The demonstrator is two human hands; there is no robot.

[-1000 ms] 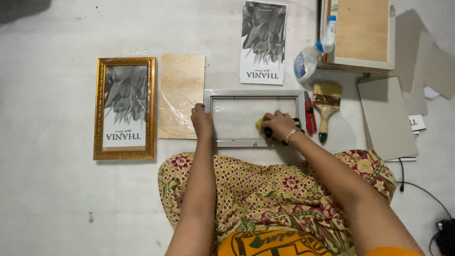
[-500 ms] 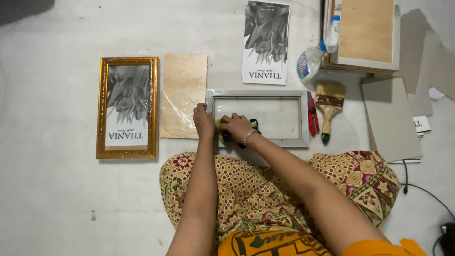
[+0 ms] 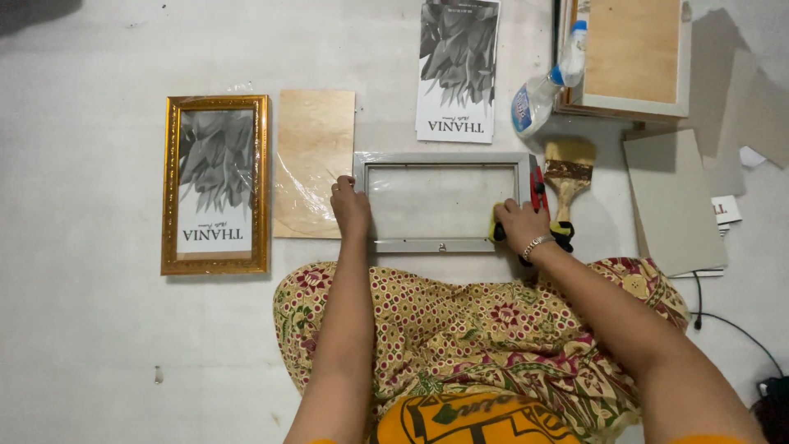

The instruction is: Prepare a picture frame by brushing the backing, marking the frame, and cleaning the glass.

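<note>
A grey picture frame (image 3: 440, 159) with a glass pane lies flat on the floor in front of my knees. My left hand (image 3: 350, 205) presses down on its left side. At the frame's lower right corner, my right hand (image 3: 519, 225) is closed on a yellow sponge (image 3: 495, 227) that rests on the glass. A bracelet sits on my right wrist.
A gold frame with a grey print (image 3: 216, 182) lies at left, a thin wooden board (image 3: 315, 152) beside it. A loose print (image 3: 457, 70), a spray bottle (image 3: 541, 89), a paintbrush (image 3: 567, 171), a red tool (image 3: 538, 186), grey boards (image 3: 672, 197) and stacked frames (image 3: 631, 53) lie behind and right.
My right hand with the sponge swept left across the glass, then back to the frame's right end. My left hand stayed on the left side.
</note>
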